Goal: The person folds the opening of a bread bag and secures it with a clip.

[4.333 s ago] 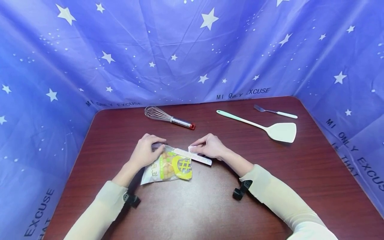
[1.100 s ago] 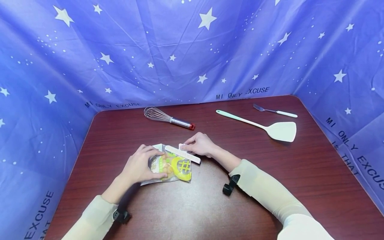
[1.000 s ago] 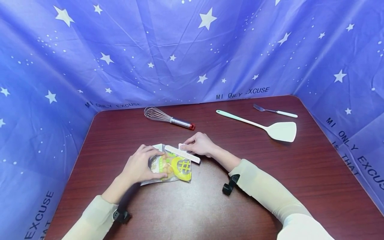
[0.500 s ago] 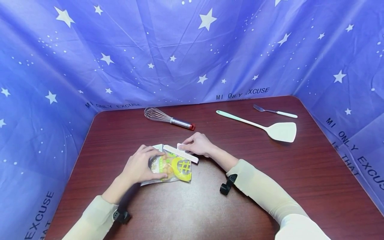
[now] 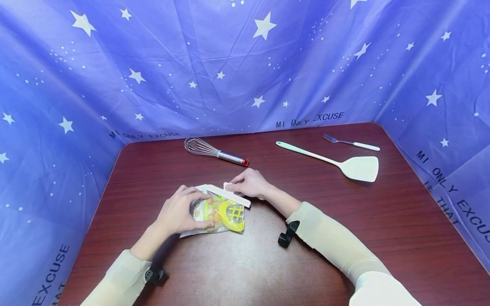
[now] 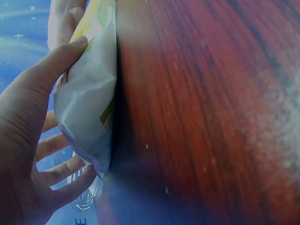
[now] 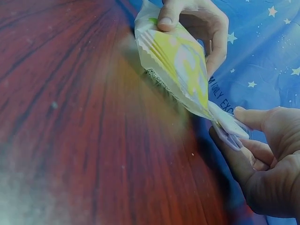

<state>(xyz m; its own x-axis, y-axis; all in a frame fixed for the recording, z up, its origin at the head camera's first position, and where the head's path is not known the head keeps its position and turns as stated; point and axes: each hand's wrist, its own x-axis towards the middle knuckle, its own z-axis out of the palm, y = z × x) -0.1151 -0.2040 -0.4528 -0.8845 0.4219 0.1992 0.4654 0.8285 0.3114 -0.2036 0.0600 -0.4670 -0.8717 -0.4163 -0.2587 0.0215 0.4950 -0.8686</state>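
Note:
A clear and yellow food bag [image 5: 223, 214] with pale, roundish pieces inside lies on the table. My left hand [image 5: 180, 210] grips its left side, thumb on the near part and fingers over the far part. In the left wrist view, the bag's pale end [image 6: 91, 89] bulges between thumb and fingers. A long white bag clip [image 5: 229, 195] lies across the bag's far edge. My right hand [image 5: 250, 183] pinches the tab of this clip between thumb and fingers. The right wrist view shows the clip [image 7: 232, 129] at the bag's edge; whether its jaws are fully closed, I cannot tell.
Behind the hands lies a whisk [image 5: 216, 151] with a red-ended handle. A pale green spatula [image 5: 357, 168] and a fork [image 5: 352, 142] with a white handle lie at the back right. A blue starry cloth [image 5: 229, 55] surrounds the dark red table [image 5: 245, 263].
The clip and my right hand have moved left along the bag's far edge, only slightly in the last second. Earlier, my left hand shifted from the bag's far left corner onto its left side.

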